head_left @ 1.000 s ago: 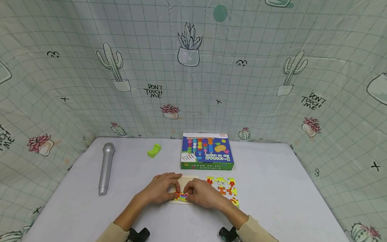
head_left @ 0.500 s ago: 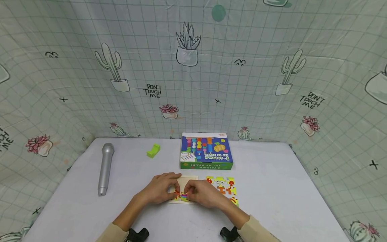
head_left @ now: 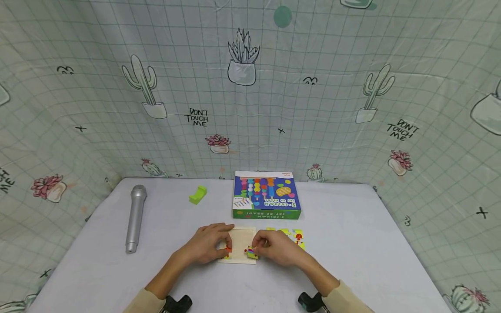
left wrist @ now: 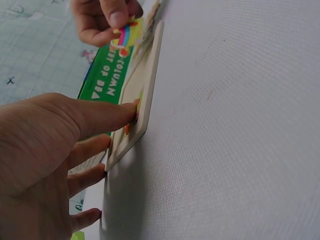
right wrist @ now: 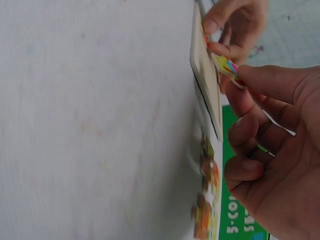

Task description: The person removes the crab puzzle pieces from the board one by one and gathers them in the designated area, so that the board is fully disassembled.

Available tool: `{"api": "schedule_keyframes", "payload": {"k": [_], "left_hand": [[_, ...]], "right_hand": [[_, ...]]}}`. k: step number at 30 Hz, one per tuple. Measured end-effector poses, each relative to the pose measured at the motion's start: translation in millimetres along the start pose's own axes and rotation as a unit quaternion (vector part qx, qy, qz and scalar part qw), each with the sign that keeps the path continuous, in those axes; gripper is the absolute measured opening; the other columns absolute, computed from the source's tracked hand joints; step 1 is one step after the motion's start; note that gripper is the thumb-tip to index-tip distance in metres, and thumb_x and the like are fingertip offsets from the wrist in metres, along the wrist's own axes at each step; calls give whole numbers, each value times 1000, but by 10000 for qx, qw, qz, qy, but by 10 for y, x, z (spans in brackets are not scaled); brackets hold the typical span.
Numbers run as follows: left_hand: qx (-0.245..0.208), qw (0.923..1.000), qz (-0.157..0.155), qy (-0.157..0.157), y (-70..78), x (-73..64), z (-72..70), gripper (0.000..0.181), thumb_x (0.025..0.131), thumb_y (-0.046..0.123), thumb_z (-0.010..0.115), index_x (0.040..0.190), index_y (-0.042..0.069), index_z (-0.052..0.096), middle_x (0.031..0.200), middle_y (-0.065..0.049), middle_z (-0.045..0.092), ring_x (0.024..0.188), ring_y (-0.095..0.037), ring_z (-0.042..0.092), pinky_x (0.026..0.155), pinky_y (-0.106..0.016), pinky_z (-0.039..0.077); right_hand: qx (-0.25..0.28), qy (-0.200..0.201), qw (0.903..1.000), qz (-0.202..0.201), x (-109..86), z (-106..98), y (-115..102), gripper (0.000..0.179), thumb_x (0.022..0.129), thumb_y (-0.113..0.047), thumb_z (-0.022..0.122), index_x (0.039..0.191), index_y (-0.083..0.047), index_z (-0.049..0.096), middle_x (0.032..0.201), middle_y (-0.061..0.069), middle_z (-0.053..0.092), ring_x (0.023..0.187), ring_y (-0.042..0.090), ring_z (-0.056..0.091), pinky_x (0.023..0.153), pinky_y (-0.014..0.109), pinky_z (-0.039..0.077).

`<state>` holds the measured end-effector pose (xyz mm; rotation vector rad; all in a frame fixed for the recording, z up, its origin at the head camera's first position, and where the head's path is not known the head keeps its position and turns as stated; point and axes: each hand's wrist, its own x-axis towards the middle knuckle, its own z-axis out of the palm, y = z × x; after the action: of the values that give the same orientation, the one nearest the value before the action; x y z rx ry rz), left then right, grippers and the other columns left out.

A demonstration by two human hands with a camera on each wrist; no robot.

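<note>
A pale wooden puzzle tray (head_left: 242, 237) lies flat near the front middle of the table. At its near left corner sits an orange and yellow puzzle piece (head_left: 227, 255). My left hand (head_left: 208, 244) has thumb and index finger at that piece, its other fingers along the tray's left side. My right hand (head_left: 278, 248) pinches a rainbow-striped puzzle piece (head_left: 252, 253) between thumb and index finger, over the tray's near right corner. That striped piece looks raised and tilted in the left wrist view. Loose puzzle pieces (head_left: 298, 237) lie right of the tray, partly hidden by my right hand.
Behind the tray lies a blue and green bead-set box (head_left: 267, 195). Further left are a light green curved block (head_left: 198, 194) and a grey microphone-shaped object (head_left: 135, 218). A patterned cloth (head_left: 242, 121) hangs behind the white table (head_left: 352, 243).
My right hand has lifted the striped puzzle piece from beside the corner piece and moved it right across the tray. The left hand stays in place.
</note>
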<state>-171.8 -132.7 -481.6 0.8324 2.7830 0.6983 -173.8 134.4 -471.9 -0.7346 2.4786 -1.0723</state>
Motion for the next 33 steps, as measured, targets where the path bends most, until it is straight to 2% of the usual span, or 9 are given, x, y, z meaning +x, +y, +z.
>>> {"api": "schedule_keyframes", "payload": {"k": [9, 14, 25, 33], "left_hand": [[5, 10000, 5, -17, 1, 0, -1, 10, 86, 22, 78, 86, 27, 69, 148, -8, 54, 140, -37, 43, 104, -70, 33], [-32, 10000, -4, -33, 3, 4, -3, 9, 87, 22, 77, 86, 27, 69, 148, -8, 54, 140, -37, 43, 104, -70, 33], [-46, 10000, 0, -53, 18, -15, -15, 9, 87, 21, 77, 86, 25, 69, 148, -8, 54, 140, -37, 43, 104, -70, 32], [-55, 10000, 35, 39, 16, -20, -17, 9, 86, 22, 77, 86, 25, 70, 148, -8, 54, 140, -38, 43, 103, -71, 32]], "right_hand": [[-183, 220, 9996, 41, -146, -253, 104, 4, 93, -19, 72, 93, -16, 68, 84, -8, 63, 77, 13, 57, 63, 25, 46], [-117, 193, 9995, 240, -226, -347, 180, 4, 92, -16, 72, 93, -16, 68, 84, -6, 63, 75, 13, 56, 61, 25, 45], [-190, 148, 9988, 438, -310, -355, 313, 6, 91, -16, 72, 93, -18, 67, 81, -7, 62, 73, 12, 56, 64, 25, 45], [-311, 157, 9986, 408, -354, -389, 343, 14, 92, -14, 71, 106, -16, 73, 80, -8, 63, 67, 10, 55, 57, 24, 45]]}}
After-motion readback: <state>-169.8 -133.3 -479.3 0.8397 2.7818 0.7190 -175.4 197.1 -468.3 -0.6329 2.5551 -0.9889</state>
